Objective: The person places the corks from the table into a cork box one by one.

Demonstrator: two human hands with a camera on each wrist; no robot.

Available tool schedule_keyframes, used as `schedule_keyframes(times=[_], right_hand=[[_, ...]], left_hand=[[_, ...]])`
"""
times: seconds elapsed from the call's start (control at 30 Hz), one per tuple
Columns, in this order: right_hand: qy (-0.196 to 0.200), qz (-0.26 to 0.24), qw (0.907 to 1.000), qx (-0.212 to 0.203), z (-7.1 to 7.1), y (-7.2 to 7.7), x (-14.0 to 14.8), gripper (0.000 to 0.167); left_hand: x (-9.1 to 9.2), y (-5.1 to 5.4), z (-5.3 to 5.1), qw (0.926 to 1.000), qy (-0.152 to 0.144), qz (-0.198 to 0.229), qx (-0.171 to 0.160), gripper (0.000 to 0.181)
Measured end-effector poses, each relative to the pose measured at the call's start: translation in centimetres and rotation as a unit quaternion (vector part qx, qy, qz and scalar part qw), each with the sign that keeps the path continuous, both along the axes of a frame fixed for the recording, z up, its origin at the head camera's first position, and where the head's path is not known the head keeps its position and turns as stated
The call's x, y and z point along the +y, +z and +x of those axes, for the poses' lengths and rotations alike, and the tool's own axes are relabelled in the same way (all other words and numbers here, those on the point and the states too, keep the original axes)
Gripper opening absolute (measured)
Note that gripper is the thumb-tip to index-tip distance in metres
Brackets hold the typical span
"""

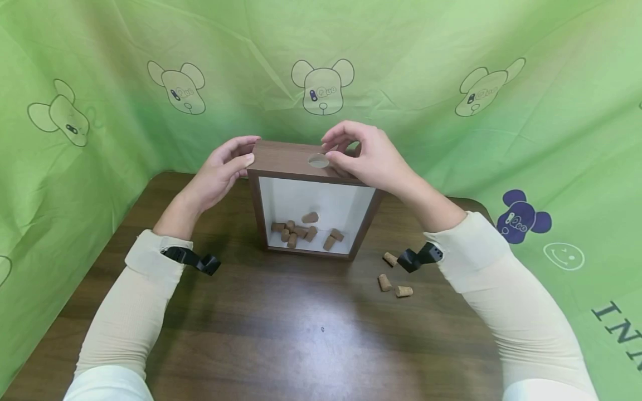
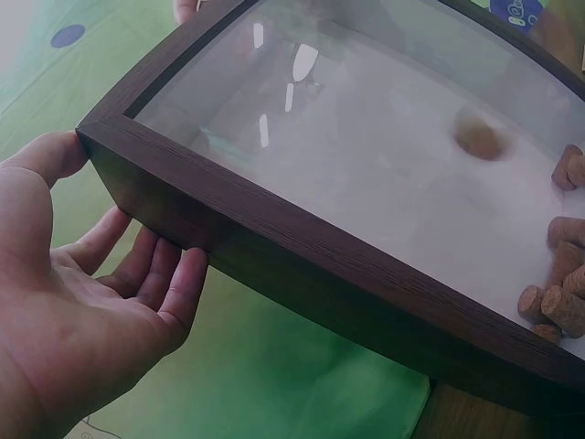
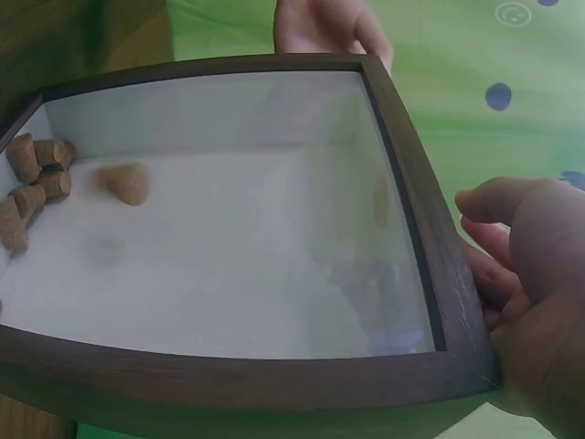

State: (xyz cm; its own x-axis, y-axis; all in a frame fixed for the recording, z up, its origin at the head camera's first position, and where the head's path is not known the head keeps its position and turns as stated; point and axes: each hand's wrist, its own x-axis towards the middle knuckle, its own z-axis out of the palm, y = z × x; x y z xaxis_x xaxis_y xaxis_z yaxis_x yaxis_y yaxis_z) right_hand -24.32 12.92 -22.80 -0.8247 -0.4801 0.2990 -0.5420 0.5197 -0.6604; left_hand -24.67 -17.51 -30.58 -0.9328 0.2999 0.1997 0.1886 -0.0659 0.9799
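A shadow-box frame (image 1: 281,156) of dark brown wood with a clear front stands upright on the table. My left hand (image 1: 215,172) grips its upper left corner, the thumb (image 2: 57,157) at the edge and the fingers (image 2: 187,283) against the side. Above the round hole (image 1: 318,161) in the top, my right hand (image 1: 373,156) hovers with loosely bent fingers and no cork visible in them. One cork (image 1: 311,217), blurred in both wrist views, is in mid-air inside the box. Several corks (image 1: 292,240) lie on the box floor.
Three loose corks (image 1: 384,282) lie on the brown table (image 1: 281,323), right of the box. A green printed cloth (image 1: 401,72) hangs behind and at both sides. Black wrist straps (image 1: 193,259) sit over the pale sleeves.
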Motion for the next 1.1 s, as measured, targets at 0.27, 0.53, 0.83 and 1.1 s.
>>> schedule_keyframes(times=[0.27,0.53,0.83,1.1], right_hand=[[-0.022,0.022,0.9990,0.033,0.5,0.7,1.8,0.021],[-0.054,0.014,0.9955,0.076,1.0,1.4,4.3,0.019],[-0.087,-0.017,0.9918,0.092,2.0,1.6,7.1,0.018],[-0.106,0.013,0.9904,0.087,3.3,0.3,9.8,0.019]], left_hand=[[-0.1,0.0,0.0,1.0000,0.003,0.005,-0.003,0.048],[0.0,0.2,0.1,1.0000,0.004,-0.001,-0.004,0.050],[0.0,0.2,0.0,1.0000,0.005,-0.002,-0.004,0.050],[0.0,0.2,0.1,1.0000,0.002,-0.002,-0.007,0.050]])
